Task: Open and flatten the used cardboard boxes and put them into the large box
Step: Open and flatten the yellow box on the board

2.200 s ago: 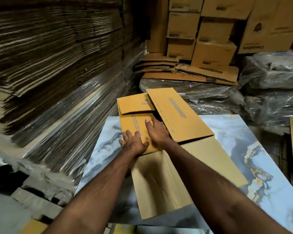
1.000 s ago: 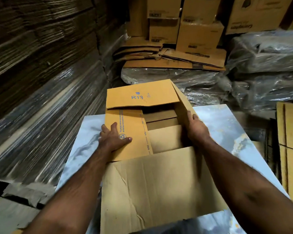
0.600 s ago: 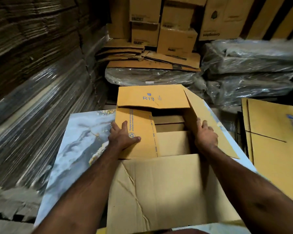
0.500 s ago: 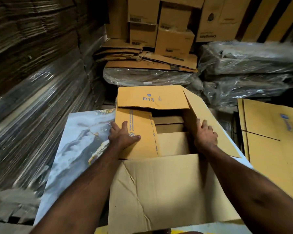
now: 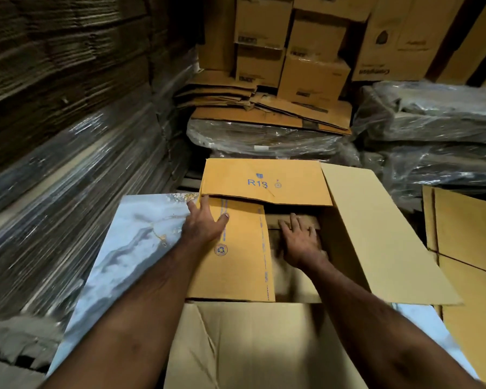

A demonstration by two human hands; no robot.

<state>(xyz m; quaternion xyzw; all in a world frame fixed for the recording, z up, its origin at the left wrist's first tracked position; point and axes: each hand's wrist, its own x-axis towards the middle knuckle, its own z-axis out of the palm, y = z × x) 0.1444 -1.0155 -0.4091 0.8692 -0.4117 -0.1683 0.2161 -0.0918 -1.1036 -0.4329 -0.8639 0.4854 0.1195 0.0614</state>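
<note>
A: State the materials in view.

B: The large box [image 5: 376, 234] is plain corrugated cardboard, matte tan inside, creased on the near flap [image 5: 250, 346]. It rests on a glossy marble-patterned slab [image 5: 141, 237]. The far flap [image 5: 264, 181] is smooth yellow-brown with blue "R13" print. The left flap [image 5: 236, 254], printed with a blue recycling mark, lies folded inward over the opening.

A: Hand state?

B: The left hand [image 5: 205, 223] lies flat on the left flap, fingers straight and spread, gripping nothing. The right hand [image 5: 300, 237] is inside the box, palm down, fingers extended on flattened cardboard [image 5: 298, 287] lying in the bottom. The interior is dark and blurred; whether the fingertips press or only touch cannot be determined.

A: Change against the frame half a second earlier?

B: The right hand has moved from the right flap [image 5: 382, 242] down into the box. The left hand has slid further up its flap, toward the far corner. The right flap now lies opened outward, flatter.

A: Surroundings?

B: Stacked flat cardboard sheets [image 5: 54, 94] on the left, plastic-wrapped bundles [image 5: 432, 122] behind, stacked cartons [image 5: 312, 51] at the rear.
</note>
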